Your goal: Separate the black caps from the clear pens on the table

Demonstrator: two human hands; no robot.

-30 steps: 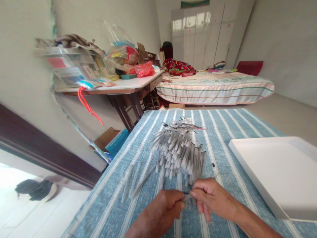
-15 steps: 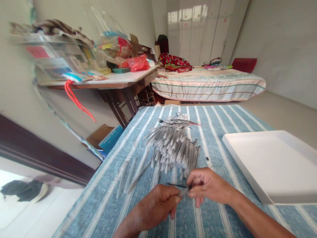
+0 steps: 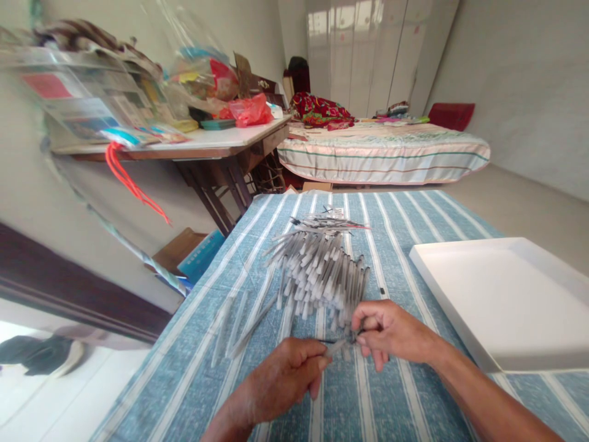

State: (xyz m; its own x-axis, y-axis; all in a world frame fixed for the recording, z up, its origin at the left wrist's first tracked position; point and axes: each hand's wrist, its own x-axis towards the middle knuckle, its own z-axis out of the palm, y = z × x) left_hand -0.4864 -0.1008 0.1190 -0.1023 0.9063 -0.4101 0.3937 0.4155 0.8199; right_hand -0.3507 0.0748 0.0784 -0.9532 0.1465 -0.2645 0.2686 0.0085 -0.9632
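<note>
Head view: both hands work just in front of the pile of grey tubes (image 3: 317,273), on the near side of it. The left hand (image 3: 285,380) has its grip pinching 1 grey tube (image 3: 335,347) at its low end. The right hand (image 3: 391,334) has its grip pressed together on the other end of this tube. A thin black rod (image 3: 327,341) shows there too, but I cannot tell if the fingers hold it or if it enters the tube.

I think the main danger is the pile itself. The right knuckles are almost touching its near row, so a small push forward could make the tubes roll and spread. The rod looks very thin; a slanted push may bend it or let it slip from the fingers. 1 small black piece (image 3: 381,290) lies just right of the pile and could be swept away by the wrist.

For room: left of the pile a few loose tubes (image 3: 243,325) lie near the edge of the counter (image 3: 414,215), and beyond this edge is the floor, so anything rolling left may fall. Right of the pile there is a bare strip of striped cloth, then the white tray (image 3: 501,301), whose raised rim stops rolling things. Nearer than the pile, the cloth under both forearms is bare.
</note>
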